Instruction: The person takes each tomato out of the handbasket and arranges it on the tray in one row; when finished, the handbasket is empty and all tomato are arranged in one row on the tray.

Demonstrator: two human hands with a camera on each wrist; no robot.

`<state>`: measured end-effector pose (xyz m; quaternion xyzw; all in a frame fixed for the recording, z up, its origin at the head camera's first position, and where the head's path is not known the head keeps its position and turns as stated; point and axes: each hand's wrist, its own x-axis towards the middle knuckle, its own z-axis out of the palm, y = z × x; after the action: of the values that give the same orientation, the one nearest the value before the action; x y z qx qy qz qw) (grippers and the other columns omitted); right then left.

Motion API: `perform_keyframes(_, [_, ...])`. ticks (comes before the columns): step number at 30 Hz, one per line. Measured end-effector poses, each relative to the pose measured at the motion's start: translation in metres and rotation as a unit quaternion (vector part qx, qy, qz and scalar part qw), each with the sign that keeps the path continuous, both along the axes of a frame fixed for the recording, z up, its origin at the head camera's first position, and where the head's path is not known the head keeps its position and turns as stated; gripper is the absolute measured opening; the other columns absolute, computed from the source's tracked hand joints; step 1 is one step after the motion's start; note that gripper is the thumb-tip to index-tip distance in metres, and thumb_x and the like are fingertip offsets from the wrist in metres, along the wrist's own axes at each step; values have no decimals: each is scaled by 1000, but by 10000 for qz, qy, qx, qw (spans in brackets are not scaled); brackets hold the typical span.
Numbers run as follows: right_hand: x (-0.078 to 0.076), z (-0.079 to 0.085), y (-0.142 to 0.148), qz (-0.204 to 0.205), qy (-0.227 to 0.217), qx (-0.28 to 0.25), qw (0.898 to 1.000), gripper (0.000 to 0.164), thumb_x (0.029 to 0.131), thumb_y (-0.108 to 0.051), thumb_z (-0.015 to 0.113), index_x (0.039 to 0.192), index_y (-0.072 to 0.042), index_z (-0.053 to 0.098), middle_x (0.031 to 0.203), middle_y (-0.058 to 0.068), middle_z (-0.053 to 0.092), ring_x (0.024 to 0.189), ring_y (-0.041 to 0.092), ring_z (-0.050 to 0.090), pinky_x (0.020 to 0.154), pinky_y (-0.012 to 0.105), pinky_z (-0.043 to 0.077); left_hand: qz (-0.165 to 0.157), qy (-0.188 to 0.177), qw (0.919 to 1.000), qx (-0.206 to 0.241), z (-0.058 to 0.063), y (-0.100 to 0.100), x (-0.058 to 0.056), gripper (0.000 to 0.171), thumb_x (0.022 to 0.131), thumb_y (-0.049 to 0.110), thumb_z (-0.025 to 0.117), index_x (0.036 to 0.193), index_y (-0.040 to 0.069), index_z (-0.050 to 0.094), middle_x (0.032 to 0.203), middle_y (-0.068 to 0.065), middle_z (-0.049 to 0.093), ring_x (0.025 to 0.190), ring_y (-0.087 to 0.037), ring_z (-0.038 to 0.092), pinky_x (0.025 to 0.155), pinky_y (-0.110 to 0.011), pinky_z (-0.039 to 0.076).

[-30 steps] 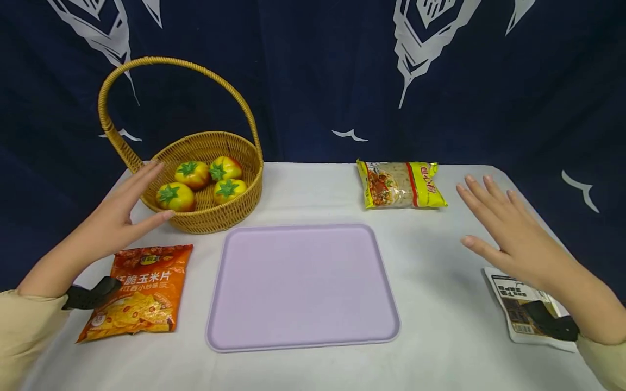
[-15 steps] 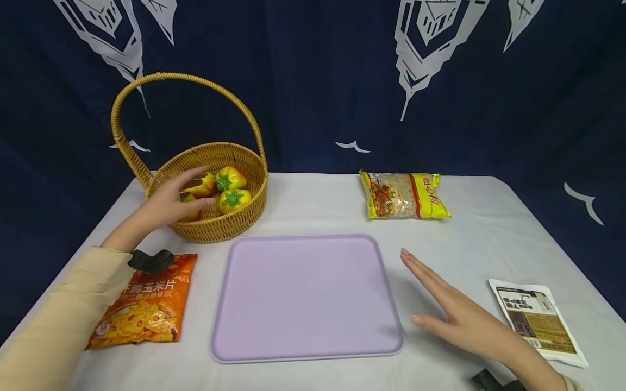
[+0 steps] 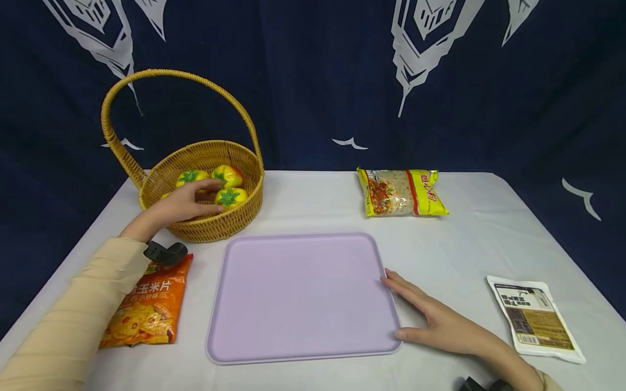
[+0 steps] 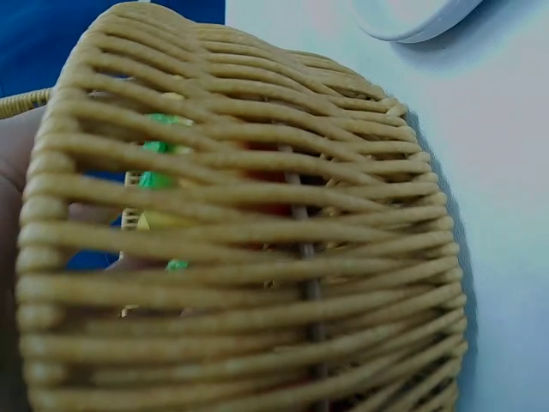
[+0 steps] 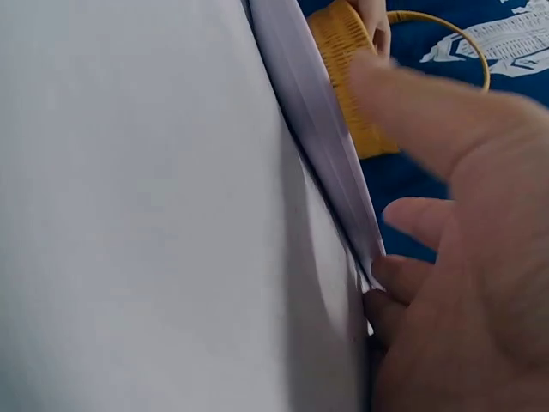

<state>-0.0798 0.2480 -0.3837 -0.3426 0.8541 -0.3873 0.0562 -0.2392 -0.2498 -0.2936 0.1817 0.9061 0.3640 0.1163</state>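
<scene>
My left hand (image 3: 188,201) reaches over the rim of a wicker basket (image 3: 215,231), its thumb and fingers spread at the left side of a yellow persimmon (image 3: 232,199) with a green leafy top. A firm hold does not show. Two more persimmons sit behind, one on the right (image 3: 227,175) and one on the left (image 3: 192,177); another is mostly hidden by the hand. In the left wrist view, the basket's weave (image 4: 240,223) covers most of the fingers. My right hand (image 3: 435,323) has its extended fingers and thumb at the right edge of a lilac tray (image 3: 303,298).
An orange chip bag (image 3: 146,309) lies left of the tray, partly under my left forearm. A yellow noodle packet (image 3: 403,193) is at the back right. A white and brown pouch (image 3: 535,319) lies at far right. The basket's tall handle (image 3: 181,74) arches above it.
My left hand has moved right and into the basket, up to the front right persimmon. My right hand has come down and left to the tray's right edge. The tray has not visibly shifted.
</scene>
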Motion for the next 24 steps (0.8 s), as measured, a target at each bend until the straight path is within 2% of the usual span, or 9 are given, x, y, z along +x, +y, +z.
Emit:
perform_keyframes(5, [2,-2,-5,-170,46,219,9996,76,82,-34,72,145,-17,34,152,8,20,137,18,17,100,8,12,-169,67,9996,-233,-2,4,-2,57,90,17,65,138,0,41,134,-24,43,118,-38,43,96,-51,36])
perform_keyframes(11, [2,-2,-5,-231,62,281,9993,77,81,-35,73,145,-17,35,152,9,21,137,16,17,100,8,12,-169,9,9988,-468,-3,8,-5,58,90,15,64,140,0,38,136,-25,41,115,-36,44,96,-50,35])
perform_keyframes(19, [2,-1,-3,-175,112,147,9997,77,81,-32,74,145,-14,35,152,11,21,137,17,16,100,8,12,42,-598,9962,-639,-2,13,-10,67,92,32,59,145,3,30,141,-27,32,128,-41,27,102,-57,22])
perform_keyframes(21, [2,-2,-3,-167,121,132,9997,77,81,-32,74,145,-14,35,152,11,21,137,17,17,100,8,13,106,-638,9957,-663,-2,13,-11,70,92,37,59,145,2,29,140,-27,32,126,-40,29,102,-56,23])
perform_keyframes(24, [2,-2,-3,-179,127,156,9996,77,81,-33,73,145,-15,34,152,11,21,137,16,17,100,8,12,228,-686,9956,-590,-3,12,-12,76,90,42,61,145,2,28,135,-25,39,115,-36,41,97,-50,33])
